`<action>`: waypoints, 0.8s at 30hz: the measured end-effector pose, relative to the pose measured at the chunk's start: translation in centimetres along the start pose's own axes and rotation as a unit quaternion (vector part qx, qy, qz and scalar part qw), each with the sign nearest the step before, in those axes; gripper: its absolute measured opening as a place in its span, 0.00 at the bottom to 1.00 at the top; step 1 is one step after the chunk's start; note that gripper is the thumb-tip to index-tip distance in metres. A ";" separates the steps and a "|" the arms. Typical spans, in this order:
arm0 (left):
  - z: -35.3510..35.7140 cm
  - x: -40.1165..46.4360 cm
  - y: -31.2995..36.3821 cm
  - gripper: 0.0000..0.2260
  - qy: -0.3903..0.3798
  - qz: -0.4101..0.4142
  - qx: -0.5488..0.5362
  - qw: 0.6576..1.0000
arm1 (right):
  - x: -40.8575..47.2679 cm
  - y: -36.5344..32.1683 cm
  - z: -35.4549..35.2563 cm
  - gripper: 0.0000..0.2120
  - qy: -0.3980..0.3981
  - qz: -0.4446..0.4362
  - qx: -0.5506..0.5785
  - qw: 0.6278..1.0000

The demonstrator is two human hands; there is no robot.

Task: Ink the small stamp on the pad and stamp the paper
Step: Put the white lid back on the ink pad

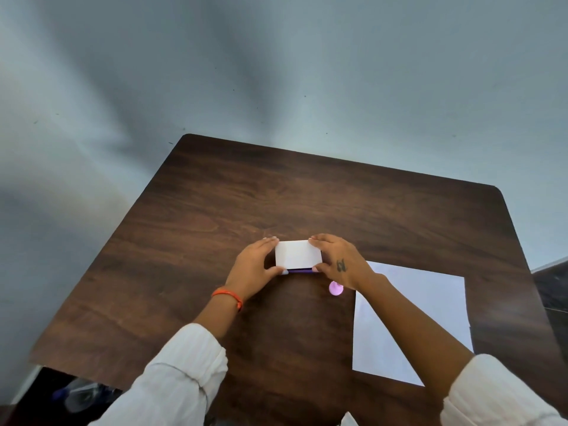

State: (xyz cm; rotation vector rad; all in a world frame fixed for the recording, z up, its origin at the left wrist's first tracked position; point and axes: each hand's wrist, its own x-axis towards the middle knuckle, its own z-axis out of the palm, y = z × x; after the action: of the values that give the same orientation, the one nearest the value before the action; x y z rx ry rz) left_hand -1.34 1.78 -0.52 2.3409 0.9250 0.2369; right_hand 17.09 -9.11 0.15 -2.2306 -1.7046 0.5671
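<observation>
The ink pad [297,254] is a small flat box with a white lid and a purple base edge showing along its near side. It rests on the dark wooden table [215,216] near the middle. My left hand [255,267] grips its left end and my right hand [338,259] grips its right end, fingers over the far edge and thumbs at the near edge. A small pink round stamp [335,288] stands on the table just under my right wrist, partly hidden. A white sheet of paper [430,305] lies to the right, my right forearm crossing it.
A grey wall rises behind the table's far edge. At the lower left, below the table's near edge, blurred dark items lie on the floor. A dark object shows past the table's right edge.
</observation>
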 end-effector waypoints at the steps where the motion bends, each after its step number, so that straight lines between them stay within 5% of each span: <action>1: 0.3 0.2 0.1 0.31 -0.006 -0.001 0.003 1.000 | 0.0 0.2 0.0 0.28 -0.005 0.007 0.001 1.000; 24: 2.0 1.3 -0.8 0.32 -0.043 -0.001 0.018 0.999 | -0.1 1.6 1.2 0.29 -0.027 0.037 0.035 0.998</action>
State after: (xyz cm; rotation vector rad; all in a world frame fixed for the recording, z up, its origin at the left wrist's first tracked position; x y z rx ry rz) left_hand -0.03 2.16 -2.68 2.3638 0.8964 0.1179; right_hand 17.86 -9.66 -1.64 -2.2575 -1.6063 0.6978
